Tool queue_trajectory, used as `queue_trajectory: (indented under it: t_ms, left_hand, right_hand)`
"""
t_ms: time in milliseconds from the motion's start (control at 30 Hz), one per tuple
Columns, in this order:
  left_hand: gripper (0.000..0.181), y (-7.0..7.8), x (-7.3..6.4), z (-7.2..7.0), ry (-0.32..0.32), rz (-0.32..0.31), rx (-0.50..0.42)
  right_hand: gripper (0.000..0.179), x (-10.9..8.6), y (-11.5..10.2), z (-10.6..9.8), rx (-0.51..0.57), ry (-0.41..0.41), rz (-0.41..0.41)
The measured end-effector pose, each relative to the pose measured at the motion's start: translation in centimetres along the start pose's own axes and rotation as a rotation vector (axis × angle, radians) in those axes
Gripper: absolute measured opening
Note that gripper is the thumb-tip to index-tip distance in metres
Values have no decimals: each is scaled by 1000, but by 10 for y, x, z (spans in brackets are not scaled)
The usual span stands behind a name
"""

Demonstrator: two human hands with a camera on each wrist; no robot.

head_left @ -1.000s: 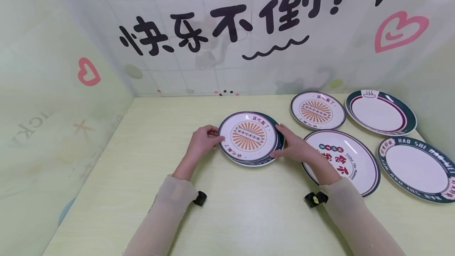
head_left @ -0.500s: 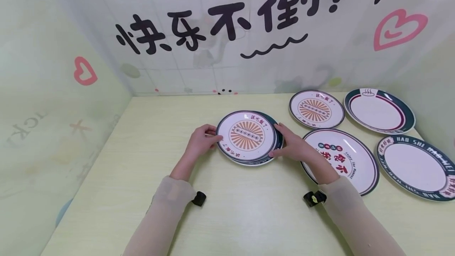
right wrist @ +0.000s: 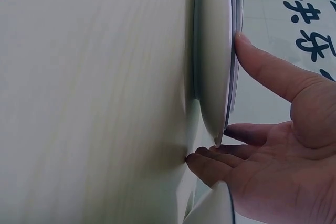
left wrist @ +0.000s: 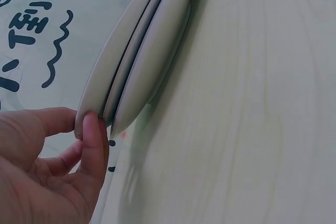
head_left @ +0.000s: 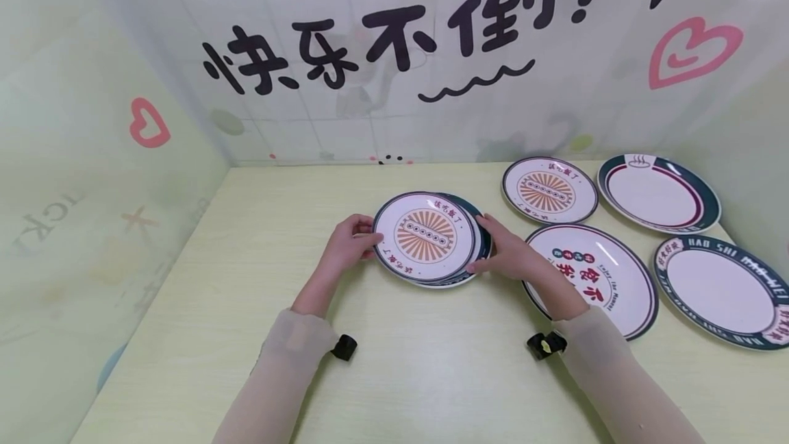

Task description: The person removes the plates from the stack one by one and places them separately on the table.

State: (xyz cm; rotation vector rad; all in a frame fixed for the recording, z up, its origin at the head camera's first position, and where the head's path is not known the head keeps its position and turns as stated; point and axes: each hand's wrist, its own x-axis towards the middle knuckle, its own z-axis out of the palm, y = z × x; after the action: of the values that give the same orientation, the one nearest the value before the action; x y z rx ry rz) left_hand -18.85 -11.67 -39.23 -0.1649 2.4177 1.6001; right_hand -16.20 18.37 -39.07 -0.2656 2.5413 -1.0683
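A stack of plates lies mid-table in the head view. Its top plate (head_left: 424, 236) is round and white with an orange sunburst and red characters. This plate sits shifted left, so a dark green rim (head_left: 474, 211) shows below it on the right. At the left edge, my left hand (head_left: 351, 244) pinches the top plate between thumb and fingers; the left wrist view shows several stacked rims (left wrist: 139, 51) beside those fingers. My right hand (head_left: 507, 249) touches the stack's right edge, thumb and index finger spread along the rim, the other fingers loosely extended in the right wrist view.
Right of the stack lie a small sunburst plate (head_left: 550, 190), a green-rimmed plate (head_left: 658, 194), a large plate with red characters (head_left: 622, 266) close by my right forearm, and an oval plate with a lettered rim (head_left: 721, 286). A printed backdrop (head_left: 370, 122) stands behind the table.
The top plate has slid slightly left with my left hand, and more of the green-rimmed plate beneath shows. My right hand has stayed at the stack's right edge.
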Motion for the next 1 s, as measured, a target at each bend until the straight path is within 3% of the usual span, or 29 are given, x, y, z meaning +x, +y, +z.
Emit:
queue_trajectory:
  t_ms: [367, 1000]
  left_hand:
    - [51, -3, -1, -3, -24, -34, -73]
    - [52, -3, -9, -8, -32, -31, -174]
  right_hand:
    - [102, 0, 0, 0, -3, -4, 1]
    - [99, 1, 1, 0, -25, -2, 15]
